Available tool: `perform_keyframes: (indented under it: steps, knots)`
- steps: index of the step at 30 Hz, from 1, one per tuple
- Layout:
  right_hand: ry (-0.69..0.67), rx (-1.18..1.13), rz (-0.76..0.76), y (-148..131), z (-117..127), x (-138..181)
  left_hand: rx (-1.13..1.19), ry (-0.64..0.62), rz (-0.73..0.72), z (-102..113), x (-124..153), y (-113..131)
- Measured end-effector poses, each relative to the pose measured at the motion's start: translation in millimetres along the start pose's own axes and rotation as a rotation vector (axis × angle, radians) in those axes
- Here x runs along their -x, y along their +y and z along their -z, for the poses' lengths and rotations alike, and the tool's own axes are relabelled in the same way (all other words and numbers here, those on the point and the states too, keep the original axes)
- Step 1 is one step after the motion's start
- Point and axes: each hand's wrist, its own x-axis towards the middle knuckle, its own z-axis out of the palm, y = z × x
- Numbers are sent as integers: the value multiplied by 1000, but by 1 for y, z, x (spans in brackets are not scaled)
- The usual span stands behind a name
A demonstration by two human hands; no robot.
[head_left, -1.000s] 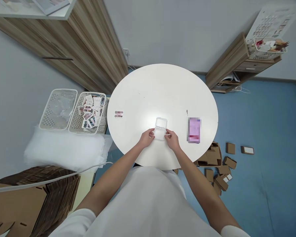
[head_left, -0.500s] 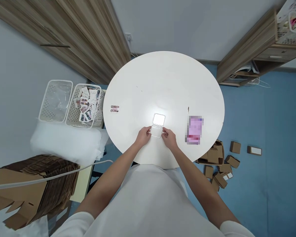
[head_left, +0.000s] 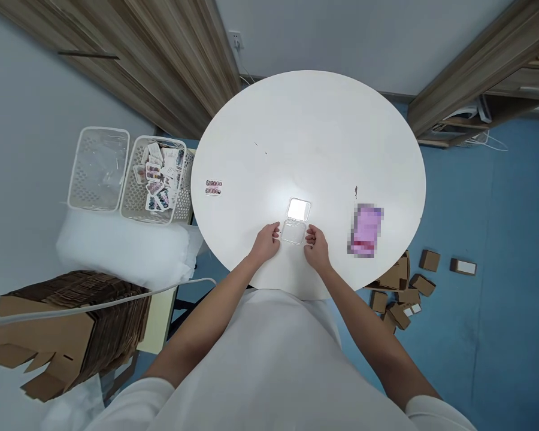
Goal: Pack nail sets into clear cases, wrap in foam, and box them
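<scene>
A clear plastic case lies unfolded on the white round table, its lid tipped back and bright with glare. To its left is my left hand, fingers curved and parted, tips just off the case's edge. My right hand is at the other side, thumb and fingers apart, with its fingertips close to the right edge; whether they touch it I cannot tell. No object shows in either hand. A small card with rows of dark pink pieces lies at the table's left.
A pixelated pink item and a small dark piece lie on the right of the table. Left of it stand a basket of cards, another basket, white wrap and flattened cartons. Small brown boxes are on the floor.
My hands have loosened from the sides of the case and spread slightly apart. The case still lies unfolded on the table. The whole view has shifted a little.
</scene>
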Motion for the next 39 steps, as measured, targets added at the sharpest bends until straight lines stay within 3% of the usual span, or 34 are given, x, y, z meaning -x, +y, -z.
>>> perform_keyframes:
  steps: [6,10,12,15,19,22,25,31,39]
  knots:
    - [106,2,-55,-10,-2,2,-223,-31,-135,40,13,-34]
    - [430,154,-30,-36,-20,19,-271,-13,-195,80,22,-73]
    - [470,196,9,-52,-39,27,-291,33,-201,101,21,-92]
    - [286,195,50,-75,-76,26,-343,102,-188,135,11,-112]
    - [31,253,35,-98,-124,-2,-501,194,-93,181,-13,-119]
    - [-35,389,-27,-111,-151,-32,-595,220,-27,211,-34,-115]
    - [-77,495,-1,-124,-171,-59,-640,202,-60,231,-55,-108]
    - [-115,637,100,-141,-204,-102,-656,108,-106,240,-89,-105]
    - [-169,756,66,-153,-226,-128,-608,26,-83,232,-95,-112]
